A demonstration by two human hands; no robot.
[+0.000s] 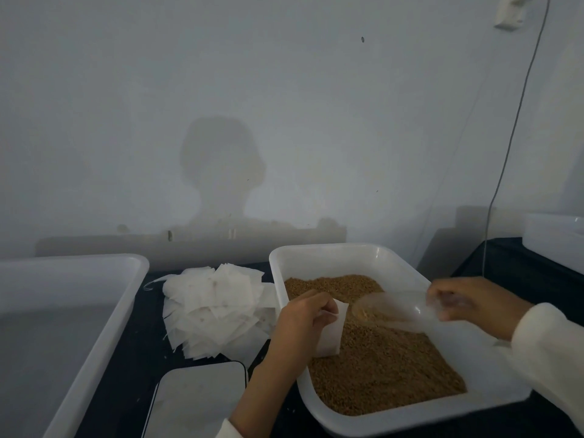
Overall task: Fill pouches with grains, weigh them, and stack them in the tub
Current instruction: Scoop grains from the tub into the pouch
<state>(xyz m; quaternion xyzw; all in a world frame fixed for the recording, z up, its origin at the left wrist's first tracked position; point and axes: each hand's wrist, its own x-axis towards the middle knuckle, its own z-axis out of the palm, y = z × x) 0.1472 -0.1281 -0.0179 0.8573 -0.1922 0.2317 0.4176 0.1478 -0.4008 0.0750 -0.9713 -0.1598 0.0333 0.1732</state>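
A white tray (328,254) in front of me holds brown grains (385,371). My left hand (300,324) pinches a small white pouch (331,336) by its top edge, upright over the grains. My right hand (467,305) grips the handle of a clear plastic scoop (388,306), whose mouth carries a few grains and points at the pouch's opening, a little apart from it. A loose pile of empty white pouches (218,311) lies left of the tray. A large white tub (120,317) stands at the far left. The flat scale (199,399) lies near the front edge.
The table top (142,352) is black. A thin grey cable (505,159) hangs down the wall at the right. Another white container (553,238) stands on the table at the far right. The wall runs close behind everything.
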